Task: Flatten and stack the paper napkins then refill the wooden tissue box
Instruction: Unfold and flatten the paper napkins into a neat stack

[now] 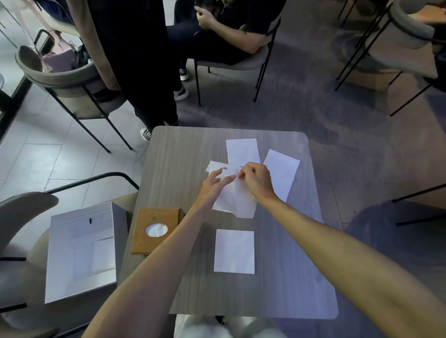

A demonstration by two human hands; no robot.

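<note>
no legible text, labels or numbers anywhere

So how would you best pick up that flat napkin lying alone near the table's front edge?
The lone napkin lies flat on the table, nothing touching it. I would probably pinch a near corner from above, lifting the edge with a fingertip first, since a flat sheet offers no raised part.

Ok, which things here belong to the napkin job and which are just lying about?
Job: loose napkins, flattened napkin, wooden tissue box, left hand, right hand.
Lying about: white box on the chair, handbag, other chairs.
</note>
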